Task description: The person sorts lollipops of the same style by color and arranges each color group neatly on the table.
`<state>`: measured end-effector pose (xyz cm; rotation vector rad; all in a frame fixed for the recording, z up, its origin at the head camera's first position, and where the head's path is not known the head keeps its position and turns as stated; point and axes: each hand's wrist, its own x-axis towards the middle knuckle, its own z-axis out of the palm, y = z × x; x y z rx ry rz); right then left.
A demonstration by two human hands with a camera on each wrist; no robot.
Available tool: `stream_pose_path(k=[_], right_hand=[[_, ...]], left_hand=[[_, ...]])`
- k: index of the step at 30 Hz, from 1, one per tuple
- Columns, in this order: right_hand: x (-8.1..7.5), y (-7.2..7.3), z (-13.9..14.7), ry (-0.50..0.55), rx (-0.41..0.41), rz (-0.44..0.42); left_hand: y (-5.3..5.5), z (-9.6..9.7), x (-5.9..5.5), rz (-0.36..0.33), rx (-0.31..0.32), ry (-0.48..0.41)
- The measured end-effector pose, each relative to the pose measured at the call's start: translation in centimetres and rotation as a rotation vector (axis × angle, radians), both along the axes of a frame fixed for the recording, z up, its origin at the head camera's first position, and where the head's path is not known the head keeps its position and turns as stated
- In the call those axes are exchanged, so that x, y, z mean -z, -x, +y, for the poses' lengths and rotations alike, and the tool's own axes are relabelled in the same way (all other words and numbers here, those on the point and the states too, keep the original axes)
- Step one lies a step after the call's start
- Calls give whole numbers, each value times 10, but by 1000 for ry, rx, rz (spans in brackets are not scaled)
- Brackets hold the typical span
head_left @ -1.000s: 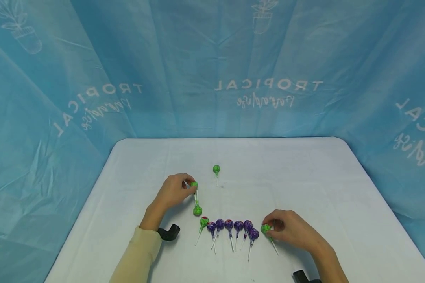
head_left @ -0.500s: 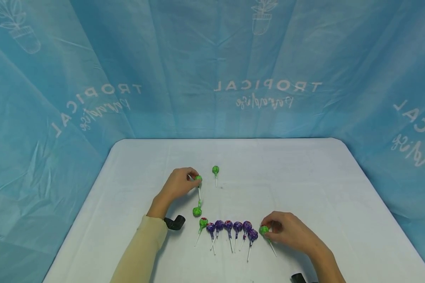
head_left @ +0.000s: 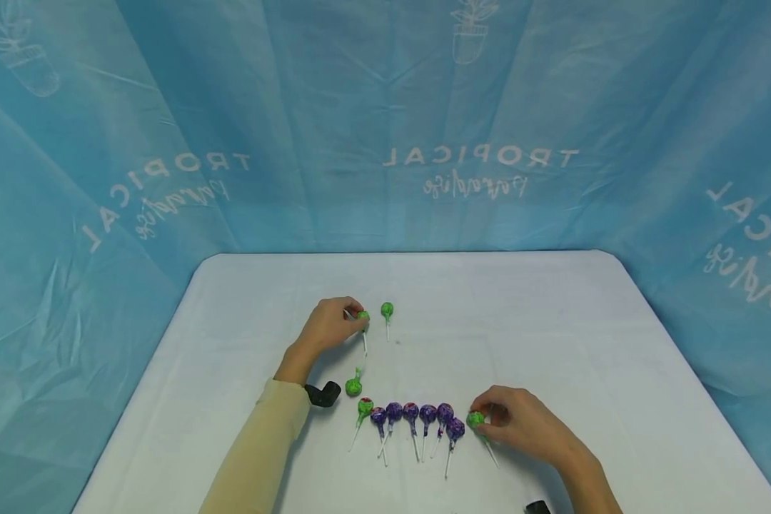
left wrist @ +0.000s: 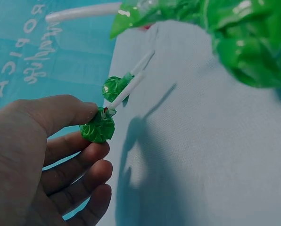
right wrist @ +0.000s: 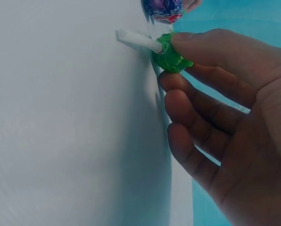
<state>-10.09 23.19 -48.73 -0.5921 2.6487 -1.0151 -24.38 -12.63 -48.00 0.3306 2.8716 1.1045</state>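
My left hand [head_left: 331,324] pinches a green-wrapped lollipop [left wrist: 98,128] by its head between thumb and fingers, the white stick pointing back toward me. Just beyond it lies another green lollipop [head_left: 387,309]. My right hand [head_left: 519,420] pinches a green lollipop [right wrist: 170,55] by its head at the right end of a row, its stick angled toward the front right. In that row, several purple lollipops [head_left: 410,411] lie side by side with heads away from me. A green lollipop [head_left: 364,407] forms the row's left end, and one more green lollipop [head_left: 353,387] lies behind it, its stick pointing away.
A white-covered table [head_left: 552,321] lies under everything. Blue curtains [head_left: 334,107] with mirrored lettering stand behind it and at both sides. A black wrist-worn device [head_left: 323,394] sits at my left wrist, another [head_left: 537,507] near the right one.
My left hand has moved away from me and slightly right with its green lollipop, nearer the far one. The right hand still holds its lollipop at the row's end, barely moved.
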Motion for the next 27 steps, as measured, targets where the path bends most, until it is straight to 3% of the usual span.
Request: stream_pose_path(k=[12,27], right_hand=[[-2,-2,-1,-10,3,5],[0,-2,-1,-27,17,27]], left_hand=[[16,12,7,33,14,23],[24,18,11,66,18,41]])
